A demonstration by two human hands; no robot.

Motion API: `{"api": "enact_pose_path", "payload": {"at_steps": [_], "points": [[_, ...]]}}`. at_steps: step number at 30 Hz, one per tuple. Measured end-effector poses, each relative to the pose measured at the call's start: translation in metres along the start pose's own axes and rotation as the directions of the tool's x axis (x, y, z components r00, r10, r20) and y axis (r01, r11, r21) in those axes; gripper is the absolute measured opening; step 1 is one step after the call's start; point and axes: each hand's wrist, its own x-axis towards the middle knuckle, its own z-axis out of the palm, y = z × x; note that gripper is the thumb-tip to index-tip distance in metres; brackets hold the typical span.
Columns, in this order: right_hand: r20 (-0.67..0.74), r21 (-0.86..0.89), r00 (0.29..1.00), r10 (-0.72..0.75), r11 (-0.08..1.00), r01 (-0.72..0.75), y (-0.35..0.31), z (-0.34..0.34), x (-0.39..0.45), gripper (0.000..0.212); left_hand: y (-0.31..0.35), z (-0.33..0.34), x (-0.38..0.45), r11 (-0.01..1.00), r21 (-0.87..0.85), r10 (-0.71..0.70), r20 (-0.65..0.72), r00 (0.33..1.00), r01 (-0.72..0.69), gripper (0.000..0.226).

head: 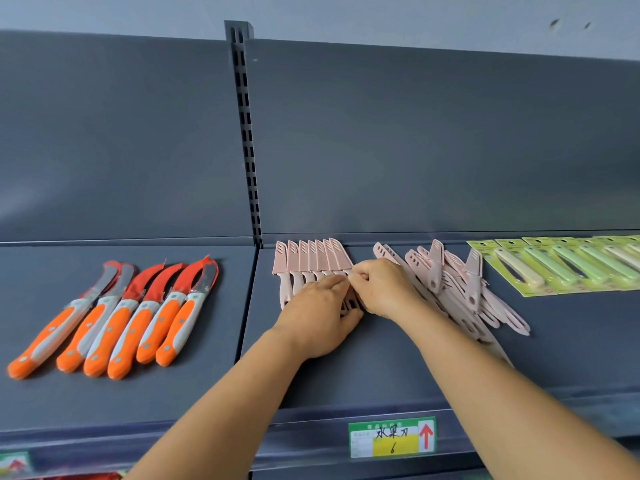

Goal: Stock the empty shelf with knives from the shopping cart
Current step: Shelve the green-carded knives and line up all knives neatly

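Spanning full width: dark grey shelf (pixel 346 368), slotted upright (pixel 247 133) at back. Both forearms reached up over shelf front. Orange-handled curved knives (pixel 114 320) lay in row at left; green carded knives (pixel 568 265) at far right. Loose pink knife pile (pixel 460 289) right of hands; neat pink knife row (pixel 308 261) left. Left hand (pixel 320 317) lay palm-down, fingers straight on row's handles. Right hand (pixel 384 289), fingers curled, pinched pink knife (pixel 341 259) at row's end. Price label (pixel 391 438) on shelf edge.

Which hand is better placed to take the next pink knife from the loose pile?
The right hand, probably. The loose pile lies directly beside it on its own side, while the left hand rests on the neat row and would have to cross over.
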Motion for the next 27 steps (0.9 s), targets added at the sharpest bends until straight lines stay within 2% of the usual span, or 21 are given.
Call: {"api": "enact_pose_path", "payload": {"at_steps": [4, 6, 8, 11, 13, 17, 21, 23, 25, 27], "points": [[-0.070, -0.035, 0.997, 0.018, 0.999, -0.021, 0.008, -0.007, -0.007, 0.033, 0.003, -0.003, -0.002, 0.999, 0.036, 0.011, -0.009, 1.000, -0.011, 0.051], [-0.086, -0.174, 0.996, 0.035, 0.984, -0.050, 0.016, -0.016, -0.011, 0.017, 0.006, -0.005, -0.002, 0.997, 0.072, 0.037, -0.005, 0.999, -0.037, 0.056], [-0.010, -0.326, 0.994, 0.111, 0.939, -0.108, 0.027, -0.024, -0.015, 0.032, 0.008, -0.005, 0.000, 0.993, 0.094, 0.066, 0.009, 0.998, -0.066, 0.059], [0.022, -0.414, 0.989, 0.147, 0.901, -0.125, 0.034, -0.028, -0.018, 0.052, 0.011, -0.002, 0.006, 0.992, 0.104, 0.067, 0.030, 0.997, -0.070, 0.059], [0.019, -0.453, 0.991, 0.135, 0.884, -0.112, 0.032, -0.028, -0.019, 0.055, 0.013, 0.001, 0.010, 0.991, 0.119, 0.056, 0.040, 0.998, -0.061, 0.058], [0.002, -0.449, 0.989, 0.150, 0.884, -0.133, 0.025, -0.026, -0.020, 0.049, 0.014, 0.004, 0.012, 0.994, 0.108, 0.027, 0.023, 0.999, -0.029, 0.053], [-0.009, -0.573, 0.994, 0.107, 0.814, -0.093, 0.024, -0.022, -0.011, 0.066, 0.015, 0.005, 0.010, 0.996, 0.088, 0.018, 0.006, 1.000, -0.018, 0.050], [0.019, -0.528, 0.992, 0.125, 0.843, -0.097, 0.022, -0.018, -0.008, 0.055, 0.015, 0.005, 0.009, 0.996, 0.084, 0.018, 0.006, 1.000, -0.018, 0.049], [0.012, -0.417, 0.996, 0.083, 0.906, -0.070, 0.022, -0.014, -0.007, 0.020, 0.015, 0.005, 0.009, 0.997, 0.077, 0.017, 0.004, 1.000, -0.017, 0.047], [-0.019, -0.341, 0.999, 0.035, 0.939, -0.040, 0.021, -0.010, -0.008, 0.017, 0.014, 0.006, 0.009, 0.997, 0.070, 0.019, -0.003, 1.000, -0.019, 0.044]]}}
